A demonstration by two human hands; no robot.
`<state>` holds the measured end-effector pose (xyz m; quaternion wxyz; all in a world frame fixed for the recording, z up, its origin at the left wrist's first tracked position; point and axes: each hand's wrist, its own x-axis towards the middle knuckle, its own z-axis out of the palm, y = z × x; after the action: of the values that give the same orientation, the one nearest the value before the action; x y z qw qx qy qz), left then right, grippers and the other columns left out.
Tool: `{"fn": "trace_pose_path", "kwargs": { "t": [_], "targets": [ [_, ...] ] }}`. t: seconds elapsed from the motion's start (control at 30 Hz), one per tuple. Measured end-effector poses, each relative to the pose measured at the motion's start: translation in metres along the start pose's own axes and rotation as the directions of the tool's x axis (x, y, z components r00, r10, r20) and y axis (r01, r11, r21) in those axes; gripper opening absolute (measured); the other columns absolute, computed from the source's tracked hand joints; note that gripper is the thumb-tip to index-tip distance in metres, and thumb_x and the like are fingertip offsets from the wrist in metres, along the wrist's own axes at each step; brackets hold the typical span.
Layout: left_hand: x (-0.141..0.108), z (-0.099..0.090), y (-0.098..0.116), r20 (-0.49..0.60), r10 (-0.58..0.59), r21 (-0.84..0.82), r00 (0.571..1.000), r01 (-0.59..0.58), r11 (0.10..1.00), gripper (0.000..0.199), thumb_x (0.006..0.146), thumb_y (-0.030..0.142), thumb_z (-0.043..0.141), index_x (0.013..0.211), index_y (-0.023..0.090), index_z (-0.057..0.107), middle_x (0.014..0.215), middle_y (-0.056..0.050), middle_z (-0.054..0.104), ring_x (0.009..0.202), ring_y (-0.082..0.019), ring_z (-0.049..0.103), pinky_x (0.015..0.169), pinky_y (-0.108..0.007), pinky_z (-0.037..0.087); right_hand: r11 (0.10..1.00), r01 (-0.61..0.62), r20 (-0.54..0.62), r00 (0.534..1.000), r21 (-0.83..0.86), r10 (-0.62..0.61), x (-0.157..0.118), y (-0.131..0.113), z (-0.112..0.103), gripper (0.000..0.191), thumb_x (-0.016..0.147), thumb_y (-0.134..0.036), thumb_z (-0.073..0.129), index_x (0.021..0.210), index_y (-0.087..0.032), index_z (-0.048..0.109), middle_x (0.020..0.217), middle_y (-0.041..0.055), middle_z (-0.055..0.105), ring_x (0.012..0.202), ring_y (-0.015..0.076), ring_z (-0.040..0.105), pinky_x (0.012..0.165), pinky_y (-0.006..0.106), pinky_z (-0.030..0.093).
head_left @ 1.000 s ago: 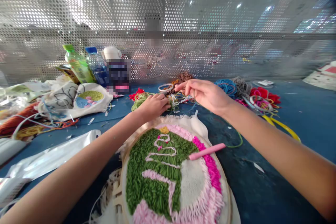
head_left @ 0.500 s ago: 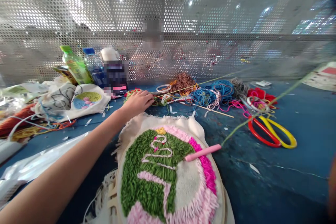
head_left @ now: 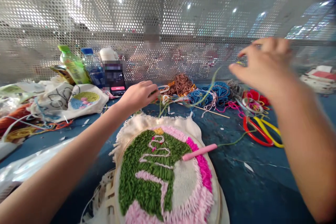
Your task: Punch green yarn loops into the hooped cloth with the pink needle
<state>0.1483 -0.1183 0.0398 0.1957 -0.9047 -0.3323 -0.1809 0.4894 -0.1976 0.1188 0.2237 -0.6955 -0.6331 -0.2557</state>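
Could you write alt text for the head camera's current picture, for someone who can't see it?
A person's left hand is near tangled yarn, the blurred right hand raised, beyond a hooped green-and-pink embroidery on a blue table. A pink tool with a green strand at its end lies on the embroidery; scissors lie to the right.

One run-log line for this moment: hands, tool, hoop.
left hand: beside yarn heap, grip unclear | right hand: raised, thumb and forefinger apart | pink tool: lying on hooped embroidery, green strand at its end
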Motion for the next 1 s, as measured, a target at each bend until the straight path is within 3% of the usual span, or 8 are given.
{"fn": "trace_pose_path", "kwargs": {
  "t": [0.13, 0.23, 0.4, 0.53, 0.67, 0.87, 0.93, 1.0],
  "targets": [
    [0.004, -0.015, 0.022, -0.013, 0.012, 0.067, 1.000, -0.012, 0.998, 0.036, 0.100, 0.035, 0.035, 0.091, 0.019, 0.065, 0.087, -0.006, 0.069, 0.078, -0.022, 0.066, 0.053, -0.030, 0.036, 0.879, 0.250, 0.119, 0.939, 0.407, -0.322, -0.018, -0.067, 0.023, 0.048, 0.087, -0.034, 0.062, 0.130, -0.017, 0.049, 0.147, 0.0191, 0.037, 0.140, 0.0388, 0.027, 0.114, 0.055, 0.022],
    [0.005, -0.022, 0.032, -0.005, 0.021, 0.110, 1.000, -0.021, 0.994, 0.032, 0.099, 0.033, 0.037, 0.091, 0.018, 0.065, 0.085, -0.007, 0.069, 0.077, -0.024, 0.067, 0.050, -0.031, 0.033, 0.570, -0.022, 0.367, 0.786, 0.821, -0.497, -0.040, -0.112, 0.038, 0.036, 0.091, -0.045, 0.057, 0.119, -0.023, 0.050, 0.128, 0.0111, 0.057, 0.121, 0.0281, 0.053, 0.103, 0.044, 0.043],
    [0.005, -0.022, 0.041, -0.022, -0.018, 0.148, 1.000, 0.021, 0.989, 0.029, 0.098, 0.029, 0.037, 0.094, 0.017, 0.064, 0.090, -0.010, 0.069, 0.083, -0.028, 0.067, 0.054, -0.033, 0.037, 0.275, -0.390, 0.477, 0.709, 0.879, -0.519, -0.061, -0.145, 0.068, 0.028, 0.093, -0.046, 0.052, 0.079, -0.022, 0.050, 0.066, 0.0023, 0.056, 0.067, 0.0187, 0.058, 0.075, 0.036, 0.052],
    [0.004, -0.014, 0.049, -0.036, -0.076, 0.133, 0.996, 0.080, 0.988, 0.032, 0.100, 0.031, 0.035, 0.095, 0.017, 0.063, 0.089, -0.011, 0.070, 0.083, -0.027, 0.068, 0.053, -0.032, 0.038, 0.059, -0.347, 0.336, 0.831, 0.936, -0.443, -0.050, -0.132, 0.070, 0.038, 0.095, -0.052, 0.044, 0.074, -0.022, 0.049, 0.058, -0.0032, 0.039, 0.057, 0.0149, 0.047, 0.068, 0.031, 0.048],
    [0.005, -0.008, 0.064, -0.031, -0.102, 0.083, 0.994, 0.105, 0.991, 0.039, 0.101, 0.036, 0.029, 0.098, 0.018, 0.063, 0.091, -0.010, 0.071, 0.086, -0.025, 0.069, 0.054, -0.030, 0.041, 0.168, -0.102, 0.146, 0.951, 0.981, -0.274, -0.040, -0.124, 0.061, 0.037, 0.092, -0.052, 0.047, 0.070, -0.022, 0.051, 0.077, 0.0027, 0.051, 0.080, 0.0179, 0.052, 0.084, 0.031, 0.044],
    [0.002, 0.001, 0.080, 0.071, -0.104, 0.021, 0.992, 0.102, 0.995, 0.040, 0.100, 0.045, 0.033, 0.098, 0.021, 0.066, 0.096, -0.009, 0.074, 0.086, -0.027, 0.070, 0.057, -0.032, 0.046, -0.026, -0.250, 0.236, 0.938, 0.968, -0.253, -0.040, -0.128, 0.029, 0.039, 0.087, -0.038, 0.041, 0.054, -0.022, 0.027, 0.059, -0.0009, 0.037, 0.059, 0.0145, 0.046, 0.070, 0.035, 0.048],
    [0.000, 0.009, 0.078, 0.120, -0.107, 0.018, 0.987, 0.106, 0.994, 0.041, 0.099, 0.047, 0.034, 0.097, 0.022, 0.066, 0.095, -0.009, 0.074, 0.089, -0.029, 0.070, 0.060, -0.033, 0.048, 0.078, -0.224, 0.234, 0.958, 0.971, -0.164, -0.031, -0.108, 0.011, 0.042, 0.087, -0.035, 0.038, 0.052, -0.022, 0.018, 0.052, -0.0037, 0.025, 0.048, 0.0109, 0.033, 0.057, 0.033, 0.042],
    [-0.002, 0.020, 0.067, 0.167, -0.141, 0.030, 0.976, 0.138, 0.990, 0.040, 0.100, 0.045, 0.035, 0.098, 0.022, 0.067, 0.096, -0.009, 0.074, 0.092, -0.029, 0.069, 0.064, -0.034, 0.050, 0.376, -0.125, 0.127, 0.992, 0.918, 0.020, -0.017, -0.073, -0.006, 0.043, 0.091, -0.033, 0.028, 0.051, -0.022, 0.016, 0.050, -0.0022, 0.027, 0.047, 0.0096, 0.035, 0.052, 0.033, 0.036]
  ]
}}
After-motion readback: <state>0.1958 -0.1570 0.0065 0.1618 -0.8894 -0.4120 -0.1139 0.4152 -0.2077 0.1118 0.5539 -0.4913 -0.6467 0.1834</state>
